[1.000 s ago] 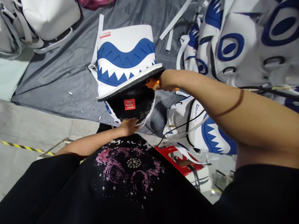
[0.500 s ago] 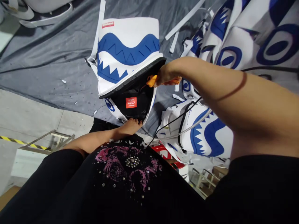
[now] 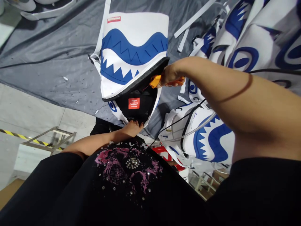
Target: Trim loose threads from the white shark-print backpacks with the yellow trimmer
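A white and blue shark-face backpack (image 3: 138, 23) lies unzipped, its toothed front panel folded away from me. The black lining (image 3: 123, 105) shows, with a red label (image 3: 134, 103) sewn inside. My left hand (image 3: 133, 128) is closed on the near rim of the opening. At the right side of the opening my right hand (image 3: 169, 75) is wrapped round an orange tool (image 3: 155, 81). A thin tip from this tool points into the bag; the fingers hide much of it, so its exact kind is unclear.
More shark backpacks (image 3: 213, 135) are piled at the right. A black cable (image 3: 181, 116) and a clear hose (image 3: 199, 127) cross them. White straps (image 3: 195, 18) lie on the grey cloth (image 3: 58, 59). A stool frame (image 3: 53, 138) stands on the floor at the left.
The backpack and my right hand with the orange tool appear slightly farther right, as do the surroundings, so the view has shifted a little. Both hands keep their hold.
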Action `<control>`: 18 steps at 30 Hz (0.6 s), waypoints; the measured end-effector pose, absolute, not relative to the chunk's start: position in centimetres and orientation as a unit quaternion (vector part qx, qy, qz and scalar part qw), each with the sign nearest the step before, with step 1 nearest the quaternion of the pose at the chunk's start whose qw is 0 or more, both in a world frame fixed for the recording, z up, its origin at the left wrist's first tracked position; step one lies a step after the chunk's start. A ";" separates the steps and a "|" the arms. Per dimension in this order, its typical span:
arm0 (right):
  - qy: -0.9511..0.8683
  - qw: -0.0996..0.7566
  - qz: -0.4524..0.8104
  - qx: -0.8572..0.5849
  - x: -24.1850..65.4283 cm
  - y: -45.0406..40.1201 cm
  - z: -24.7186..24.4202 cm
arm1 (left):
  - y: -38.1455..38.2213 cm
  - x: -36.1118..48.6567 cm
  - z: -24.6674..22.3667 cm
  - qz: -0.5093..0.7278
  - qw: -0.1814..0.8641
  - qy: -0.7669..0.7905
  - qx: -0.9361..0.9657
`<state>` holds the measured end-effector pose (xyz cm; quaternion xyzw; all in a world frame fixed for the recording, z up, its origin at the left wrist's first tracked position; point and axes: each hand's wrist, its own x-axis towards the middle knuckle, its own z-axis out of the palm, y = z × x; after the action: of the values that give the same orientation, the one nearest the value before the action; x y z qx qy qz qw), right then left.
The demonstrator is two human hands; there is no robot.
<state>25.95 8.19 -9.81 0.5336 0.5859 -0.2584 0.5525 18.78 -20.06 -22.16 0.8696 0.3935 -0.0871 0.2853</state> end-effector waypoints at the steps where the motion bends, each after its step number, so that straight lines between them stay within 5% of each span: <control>1: 0.584 0.547 -0.265 0.538 26.1 8.1 -9.7 | -20.0 18.5 -21.7 -0.095 0.297 0.393 0.865; 10: 0.651 0.519 -0.246 0.496 25.4 3.4 -8.6 | -18.2 7.8 -18.8 -0.213 0.421 0.415 0.778; 18: 0.593 0.540 -0.344 0.489 26.6 2.6 -7.7 | -14.0 11.3 -21.2 -0.245 0.454 0.506 0.691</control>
<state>26.56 2.57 -7.70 0.4888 0.5931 -0.3437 0.5396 11.33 -14.02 -21.19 0.6912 0.5058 -0.2451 0.4541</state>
